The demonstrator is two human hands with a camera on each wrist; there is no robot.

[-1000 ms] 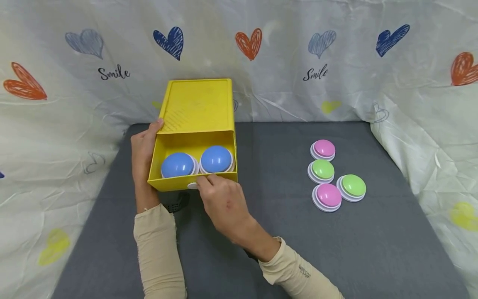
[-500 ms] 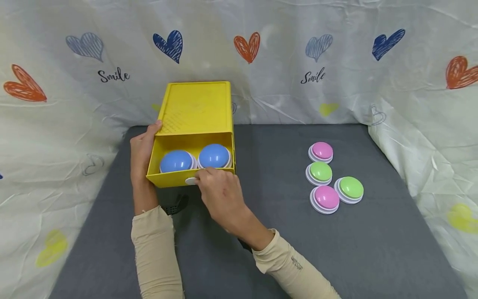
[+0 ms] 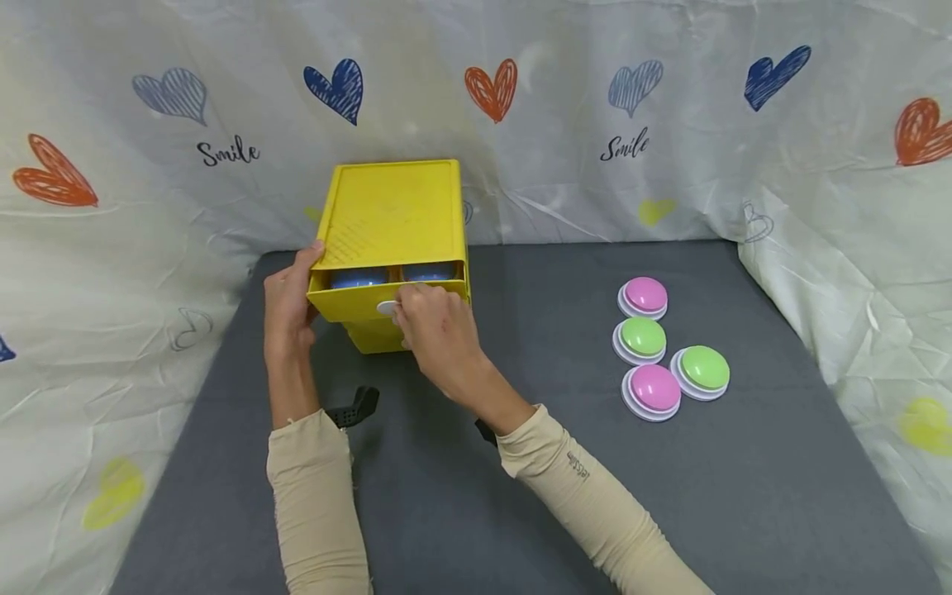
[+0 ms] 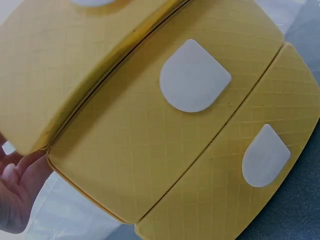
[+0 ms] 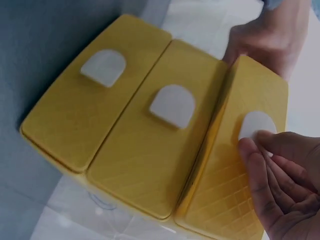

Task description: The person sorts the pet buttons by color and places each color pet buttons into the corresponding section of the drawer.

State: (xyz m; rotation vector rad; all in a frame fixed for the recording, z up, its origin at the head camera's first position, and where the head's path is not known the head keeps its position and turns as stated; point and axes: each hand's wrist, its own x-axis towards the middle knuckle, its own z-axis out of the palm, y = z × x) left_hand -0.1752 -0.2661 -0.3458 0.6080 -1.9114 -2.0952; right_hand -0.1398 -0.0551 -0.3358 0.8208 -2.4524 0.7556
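Observation:
A yellow chest of drawers [image 3: 394, 211] stands at the back of the table, its top drawer [image 3: 349, 303] partly pulled out. Inside that drawer, the tops of two blue domed buttons [image 3: 430, 271] show through the gap. My right hand [image 3: 444, 339] pinches the white knob [image 5: 257, 124] on the drawer front between thumb and fingers. Against the chest's left side, my left hand [image 3: 288, 302] holds it, thumb near the top edge. Two lower drawers with white knobs [image 4: 195, 76] are closed in the wrist views.
To the right on the dark grey tabletop [image 3: 550, 479] lie two pink domed buttons [image 3: 655, 388] and two green domed buttons [image 3: 705, 368] on white bases. A white curtain [image 3: 550, 91] with printed hearts hangs behind and along both sides.
The right hand has pushed the top drawer most of the way into the chest, covering much of the blue buttons. The left hand stays at the chest's side.

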